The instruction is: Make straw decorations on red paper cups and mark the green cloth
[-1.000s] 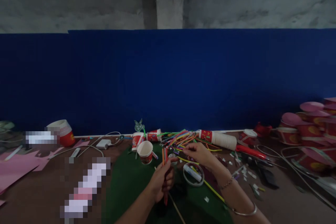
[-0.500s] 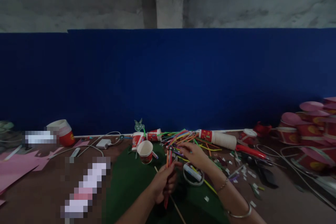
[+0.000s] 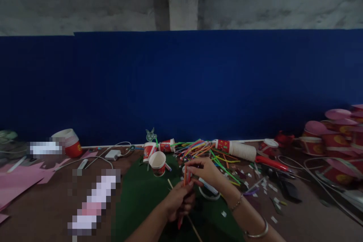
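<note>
Head view: sticks are clasped in the left hand; the right hand is arched at their tops, grip unclear.

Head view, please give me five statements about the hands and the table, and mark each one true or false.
1. The left hand grips orange and red sticks. True.
2. The right hand is far from the left hand. False: its fingers are close above the left hand, at the upper end of the sticks.
3. The panel behind the table is red. False: it is blue.
4. Stacked paper cups lie on their side. True.
5. A chain bracelet is on the right wrist. True.
</note>
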